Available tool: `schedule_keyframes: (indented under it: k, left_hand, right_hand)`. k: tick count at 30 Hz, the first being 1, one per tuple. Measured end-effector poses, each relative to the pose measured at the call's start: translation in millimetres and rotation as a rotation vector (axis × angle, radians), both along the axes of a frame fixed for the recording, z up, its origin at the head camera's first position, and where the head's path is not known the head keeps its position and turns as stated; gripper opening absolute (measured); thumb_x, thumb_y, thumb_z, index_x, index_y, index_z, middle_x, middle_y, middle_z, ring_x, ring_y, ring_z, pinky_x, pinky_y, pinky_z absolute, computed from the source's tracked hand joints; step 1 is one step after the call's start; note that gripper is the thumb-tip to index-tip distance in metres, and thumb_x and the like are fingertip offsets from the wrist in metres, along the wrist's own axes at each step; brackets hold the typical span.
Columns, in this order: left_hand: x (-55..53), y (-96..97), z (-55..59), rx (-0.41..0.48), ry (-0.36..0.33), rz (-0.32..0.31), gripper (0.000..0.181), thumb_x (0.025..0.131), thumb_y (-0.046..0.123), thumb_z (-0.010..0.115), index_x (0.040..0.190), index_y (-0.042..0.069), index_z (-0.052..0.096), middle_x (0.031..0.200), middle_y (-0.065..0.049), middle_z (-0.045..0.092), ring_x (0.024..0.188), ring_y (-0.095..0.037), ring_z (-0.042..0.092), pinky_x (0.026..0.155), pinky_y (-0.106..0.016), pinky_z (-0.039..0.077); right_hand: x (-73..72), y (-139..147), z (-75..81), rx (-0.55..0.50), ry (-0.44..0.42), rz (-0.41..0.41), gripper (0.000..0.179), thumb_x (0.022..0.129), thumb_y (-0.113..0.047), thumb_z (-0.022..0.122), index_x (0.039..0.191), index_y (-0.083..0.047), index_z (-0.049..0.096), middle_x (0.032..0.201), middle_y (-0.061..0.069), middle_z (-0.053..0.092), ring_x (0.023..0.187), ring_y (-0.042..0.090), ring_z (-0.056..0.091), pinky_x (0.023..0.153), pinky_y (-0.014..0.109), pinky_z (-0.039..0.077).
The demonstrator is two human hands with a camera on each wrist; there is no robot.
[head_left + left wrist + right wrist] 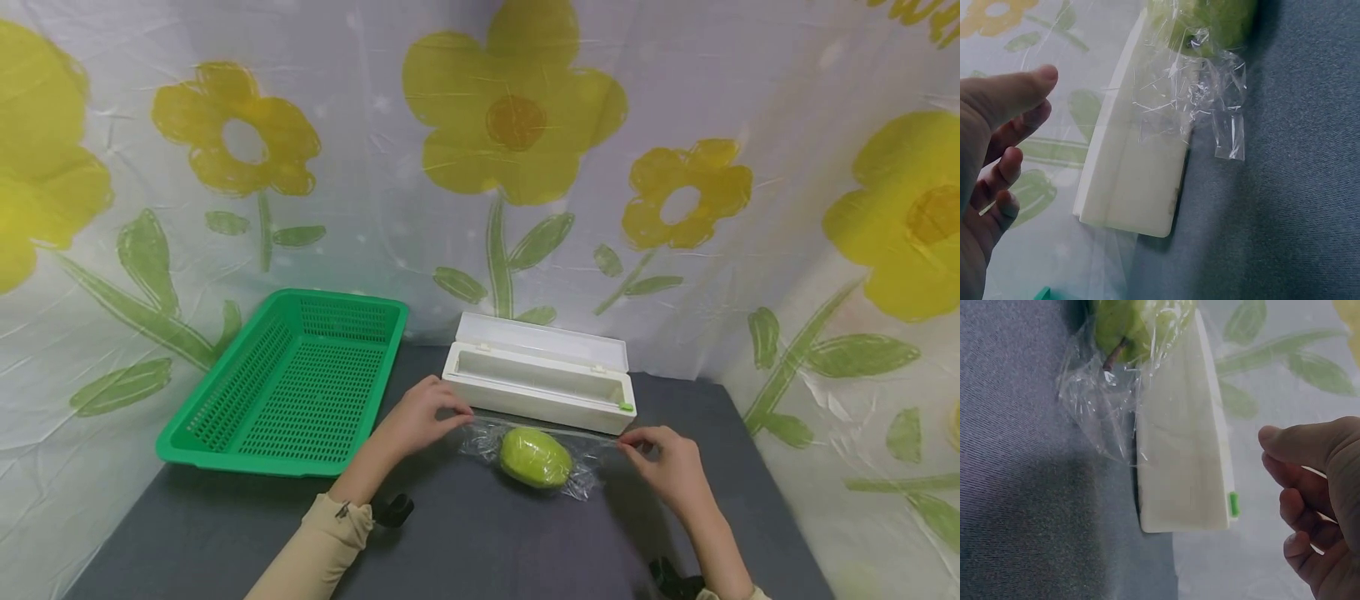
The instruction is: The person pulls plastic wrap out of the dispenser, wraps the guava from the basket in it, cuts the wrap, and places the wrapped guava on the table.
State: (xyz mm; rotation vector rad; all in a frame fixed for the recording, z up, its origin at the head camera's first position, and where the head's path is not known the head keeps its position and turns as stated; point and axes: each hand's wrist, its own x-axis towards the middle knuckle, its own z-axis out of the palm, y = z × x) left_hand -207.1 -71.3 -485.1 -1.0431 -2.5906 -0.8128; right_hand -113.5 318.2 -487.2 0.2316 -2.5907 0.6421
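A green pear (536,457) lies on the dark cloth, inside clear cling film (583,482) whose ends spread crumpled to both sides. Its stem shows in the right wrist view. From hand to hand runs the film's far edge, above the pear. My left hand (426,418) pinches that edge at its left end between thumb and forefinger, and my right hand (667,468) pinches the right end. In the wrist views the film at the fingertips is nearly invisible. Just behind stands a white cling film dispenser (525,402), its lid (543,343) up and a green slider (626,407) at its right end.
To the left, a green perforated plastic basket (262,463) sits by my left forearm, holding nothing visible. A flower-printed curtain (360,233) hangs behind the table and along its sides. The dark tablecloth (480,550) covers the surface in front of the pear.
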Motion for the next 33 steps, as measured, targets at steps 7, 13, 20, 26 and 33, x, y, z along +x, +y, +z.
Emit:
schedule_keyframes:
  k: [7,13,20,26,33]
  left_hand:
    - [6.4,-3.4,1.3,0.056,0.028,-0.005,0.011,0.088,0.015,0.088,0.096,0.021,0.084,0.095,0.010,0.078,0.092,-0.013,0.059,0.080,-0.035,0.053]
    - [12.2,-5.8,2.4,0.062,0.081,-0.033,0.011,0.087,0.015,0.089,0.094,0.020,0.082,0.094,0.009,0.077,0.090,-0.013,0.059,0.078,-0.033,0.054]
    - [19.0,-8.5,2.9,0.064,0.101,-0.047,0.012,0.086,0.014,0.090,0.092,0.020,0.081,0.091,0.010,0.077,0.088,-0.013,0.057,0.075,-0.032,0.052]
    - [23.0,-11.1,-2.2,0.038,0.119,-0.070,0.012,0.086,0.018,0.091,0.091,0.024,0.081,0.092,0.012,0.075,0.089,-0.011,0.057,0.076,-0.032,0.053]
    - [31.7,-11.4,-7.3,0.014,0.110,-0.105,0.015,0.083,0.015,0.093,0.089,0.021,0.081,0.091,0.009,0.075,0.091,-0.012,0.060,0.080,-0.032,0.056]
  right_hand:
    - [6.1,-3,-1.4,-0.014,0.038,0.040,0.022,0.076,0.001,0.092,0.083,-0.017,0.080,0.079,-0.008,0.068,0.072,0.021,0.063,0.059,0.027,0.044]
    - [11.3,-4,-3.8,-0.010,0.075,0.060,0.025,0.074,0.001,0.093,0.080,-0.018,0.079,0.077,-0.011,0.068,0.069,0.017,0.062,0.058,0.026,0.043]
    - [19.7,-5,-4.3,0.000,0.030,0.044,0.026,0.074,-0.001,0.093,0.079,-0.022,0.079,0.077,-0.015,0.067,0.070,0.012,0.060,0.059,0.026,0.044]
    - [26.8,-6,-6.3,-0.010,-0.014,0.027,0.028,0.075,-0.001,0.094,0.080,-0.025,0.080,0.079,-0.017,0.069,0.072,0.010,0.061,0.060,0.027,0.048]
    - [32.7,-10,-18.5,-0.019,0.050,0.071,0.033,0.067,0.004,0.096,0.077,-0.023,0.078,0.076,-0.017,0.068,0.068,0.007,0.059,0.058,0.025,0.047]
